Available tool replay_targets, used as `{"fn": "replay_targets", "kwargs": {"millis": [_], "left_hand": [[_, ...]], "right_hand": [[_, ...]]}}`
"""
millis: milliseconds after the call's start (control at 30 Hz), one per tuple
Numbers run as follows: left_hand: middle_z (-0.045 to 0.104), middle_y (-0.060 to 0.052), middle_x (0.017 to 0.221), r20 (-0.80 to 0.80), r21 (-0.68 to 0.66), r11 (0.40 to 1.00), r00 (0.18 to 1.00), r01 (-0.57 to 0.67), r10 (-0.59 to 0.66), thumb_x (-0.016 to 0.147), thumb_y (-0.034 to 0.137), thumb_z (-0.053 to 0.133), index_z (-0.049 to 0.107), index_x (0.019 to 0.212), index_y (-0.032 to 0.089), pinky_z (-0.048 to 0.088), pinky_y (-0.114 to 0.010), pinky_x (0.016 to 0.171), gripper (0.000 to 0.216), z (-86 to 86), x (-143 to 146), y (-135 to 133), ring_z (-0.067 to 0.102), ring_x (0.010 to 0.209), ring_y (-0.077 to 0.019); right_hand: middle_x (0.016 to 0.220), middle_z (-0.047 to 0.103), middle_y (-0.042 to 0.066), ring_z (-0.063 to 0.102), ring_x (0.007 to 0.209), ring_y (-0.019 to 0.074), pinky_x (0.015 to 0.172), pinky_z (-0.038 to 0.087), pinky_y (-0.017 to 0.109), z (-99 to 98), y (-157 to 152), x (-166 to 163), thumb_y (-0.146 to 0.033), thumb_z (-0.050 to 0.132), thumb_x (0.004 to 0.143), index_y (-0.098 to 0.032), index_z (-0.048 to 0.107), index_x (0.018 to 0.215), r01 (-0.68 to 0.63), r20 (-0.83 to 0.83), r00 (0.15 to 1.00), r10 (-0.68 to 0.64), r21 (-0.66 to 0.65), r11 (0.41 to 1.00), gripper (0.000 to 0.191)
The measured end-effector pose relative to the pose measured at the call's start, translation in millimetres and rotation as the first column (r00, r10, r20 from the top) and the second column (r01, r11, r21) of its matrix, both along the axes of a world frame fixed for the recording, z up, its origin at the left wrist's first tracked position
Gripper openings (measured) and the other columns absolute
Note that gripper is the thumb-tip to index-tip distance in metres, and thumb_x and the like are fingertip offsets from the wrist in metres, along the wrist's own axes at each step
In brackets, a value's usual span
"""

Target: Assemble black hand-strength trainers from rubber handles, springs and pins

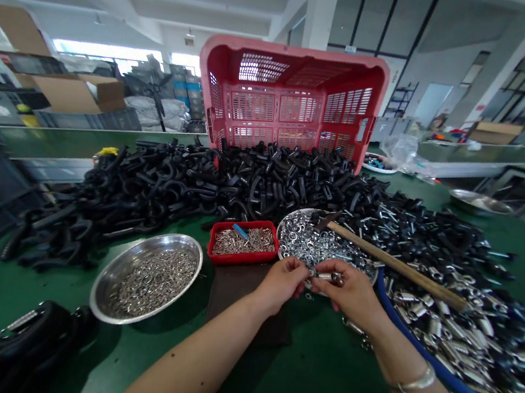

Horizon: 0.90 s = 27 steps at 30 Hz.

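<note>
My left hand (282, 282) and my right hand (350, 292) meet over the green table (311, 381), just in front of a round metal dish of shiny washers (308, 240). Both pinch a small silver metal fitting (327, 276) between their fingertips. A dark mat (246, 288) lies under my left wrist. A bracelet (413, 381) sits on my right wrist.
A hammer (397, 266) lies across the washer dish. Beside it are a red tray of small metal pins (243, 242), a steel bowl of small rings (147, 276), and a blue-rimmed tub of silver fittings (465, 341). Black curved parts (193, 184) spill from a tipped red crate (290, 96).
</note>
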<state>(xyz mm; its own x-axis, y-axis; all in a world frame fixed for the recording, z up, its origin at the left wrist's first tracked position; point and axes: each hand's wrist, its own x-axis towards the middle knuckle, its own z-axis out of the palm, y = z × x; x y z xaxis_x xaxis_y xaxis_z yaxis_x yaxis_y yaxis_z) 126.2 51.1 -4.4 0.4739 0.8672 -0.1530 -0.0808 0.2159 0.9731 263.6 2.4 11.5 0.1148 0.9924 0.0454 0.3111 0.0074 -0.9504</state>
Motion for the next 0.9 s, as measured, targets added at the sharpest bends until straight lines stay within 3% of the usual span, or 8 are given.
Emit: {"fn": "replay_targets", "kwargs": {"millis": [100,167,267,367,533,700,800,900], "left_hand": [[0.044,0.008,0.051,0.086,-0.033,0.999,0.995,-0.038,0.041,0.065,0.027,0.056,0.043,0.066,0.017,0.021,-0.016,0.036,0.017,-2.0,-8.5,-2.7,0.032,0.035,-0.0020],[0.050,0.005,0.058,0.088,-0.056,0.997,0.995,-0.049,0.053,0.066,0.028,0.057,0.044,0.067,0.016,0.025,-0.015,0.038,0.018,-4.9,-11.8,-6.4,0.036,0.039,-0.0013],[0.053,0.003,0.065,0.082,-0.175,0.984,0.996,-0.024,0.039,0.070,0.030,0.057,0.046,0.073,0.015,0.038,-0.016,0.049,0.019,-8.2,-13.5,-15.8,0.047,0.051,-0.0040],[0.054,0.002,0.068,0.123,-0.302,0.953,0.991,-0.008,0.047,0.072,0.031,0.055,0.044,0.080,0.017,0.045,-0.022,0.055,0.019,-9.4,-14.0,-24.8,0.052,0.058,-0.0078],[0.051,0.003,0.061,0.176,-0.368,0.924,0.968,-0.102,0.177,0.071,0.022,0.058,0.044,0.072,0.016,0.046,-0.019,0.056,0.015,-11.2,-16.3,-27.0,0.049,0.053,-0.0053],[0.051,0.004,0.055,0.165,-0.366,0.921,0.965,-0.134,0.206,0.070,0.019,0.059,0.045,0.067,0.015,0.045,-0.017,0.053,0.015,-11.1,-20.1,-23.7,0.049,0.050,-0.0049],[0.053,0.003,0.055,0.181,-0.349,0.933,0.971,-0.087,0.159,0.068,0.023,0.062,0.048,0.066,0.014,0.044,-0.016,0.051,0.017,-7.3,-23.4,-23.3,0.051,0.050,-0.0053],[0.058,0.000,0.066,0.199,-0.311,0.950,0.975,-0.031,0.097,0.068,0.029,0.063,0.051,0.072,0.014,0.044,-0.016,0.050,0.020,-2.5,-26.5,-23.6,0.053,0.054,-0.0056]], "right_hand": [[0.067,0.060,-0.002,0.059,0.058,0.0165,0.050,0.047,0.030,-0.2,-2.2,-3.9,-0.034,0.071,0.056,-0.026,0.051,0.096,-0.029,0.045,0.999,0.029,0.001,1.000,0.046],[0.066,0.060,-0.003,0.059,0.058,0.0173,0.051,0.046,0.030,-0.7,-4.1,-6.8,-0.035,0.072,0.056,-0.025,0.048,0.099,-0.050,0.184,0.982,0.048,0.007,0.999,0.051],[0.058,0.058,-0.004,0.057,0.056,0.0168,0.051,0.041,0.028,-1.7,-5.9,-12.3,-0.035,0.067,0.064,-0.024,0.045,0.096,-0.092,0.418,0.906,0.064,0.048,0.995,0.041],[0.052,0.054,-0.005,0.054,0.050,0.0146,0.049,0.039,0.026,-5.9,-5.7,-16.5,-0.032,0.060,0.072,-0.024,0.045,0.093,-0.149,0.545,0.835,0.077,0.088,0.985,0.027],[0.080,0.063,0.005,0.060,0.074,0.0169,0.065,0.047,0.029,-17.7,-7.8,-16.2,-0.028,0.050,0.081,-0.022,0.056,0.097,-0.279,0.676,0.736,-0.039,0.354,0.893,0.018],[0.102,0.059,0.009,0.055,0.095,0.0194,0.081,0.046,0.035,-18.1,-13.4,-11.9,-0.014,0.043,0.081,-0.022,0.052,0.115,-0.445,0.776,0.631,0.023,0.338,0.830,0.035],[0.102,0.057,0.009,0.054,0.096,0.0201,0.082,0.046,0.037,-18.1,-11.6,-8.7,-0.014,0.048,0.078,-0.024,0.053,0.114,-0.435,0.740,0.672,0.038,0.353,0.828,0.037],[0.098,0.056,0.008,0.054,0.091,0.0200,0.073,0.048,0.034,-18.0,-8.3,-8.5,-0.021,0.053,0.078,-0.024,0.059,0.099,-0.262,0.554,0.832,-0.028,0.437,0.860,0.022]]}}
